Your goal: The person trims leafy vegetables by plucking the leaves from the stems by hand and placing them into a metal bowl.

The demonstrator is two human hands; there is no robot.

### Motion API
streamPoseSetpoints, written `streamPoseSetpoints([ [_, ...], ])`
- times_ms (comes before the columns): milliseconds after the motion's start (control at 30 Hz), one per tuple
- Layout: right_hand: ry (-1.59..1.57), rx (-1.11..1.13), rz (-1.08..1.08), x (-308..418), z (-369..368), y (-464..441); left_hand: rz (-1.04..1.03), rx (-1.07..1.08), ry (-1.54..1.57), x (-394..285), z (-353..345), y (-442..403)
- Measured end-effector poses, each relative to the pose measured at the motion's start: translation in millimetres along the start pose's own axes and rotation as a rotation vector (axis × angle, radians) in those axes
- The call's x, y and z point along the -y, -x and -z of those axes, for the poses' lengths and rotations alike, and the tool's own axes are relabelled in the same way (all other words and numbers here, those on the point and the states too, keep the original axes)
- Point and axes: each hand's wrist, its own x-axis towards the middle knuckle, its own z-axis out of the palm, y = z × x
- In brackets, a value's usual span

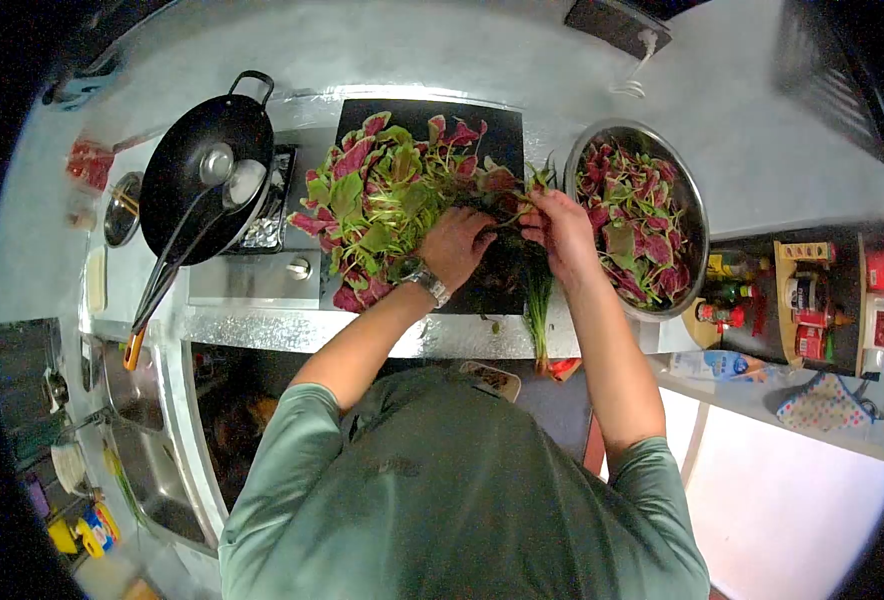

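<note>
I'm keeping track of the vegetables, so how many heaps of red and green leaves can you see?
2: one heap on the black surface, beside the left hand; another heap in the metal bowl. Smaller ones may be hidden.

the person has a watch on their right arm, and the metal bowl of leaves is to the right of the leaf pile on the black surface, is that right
The watch is on the left arm, not the right, as the head view shows. The metal bowl of leaves is indeed right of the leaf pile on the black surface.
</note>
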Motion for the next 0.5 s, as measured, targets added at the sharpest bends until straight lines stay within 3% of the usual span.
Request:
streamPoseSetpoints([
  [100, -0.05, -0.002, 0.01, 14, -4, 9, -0.133, -0.094, 0.035, 6, -3, -6],
  [167, -0.068, 0.0, 0.016, 19, -2, 15, 0.079, 0.014, 0.235, -8, 17, -9],
  [500, 0.291, 0.011, 0.288, 30, 24, 50, 0.067, -0.057, 0.454, -45, 78, -4],
])
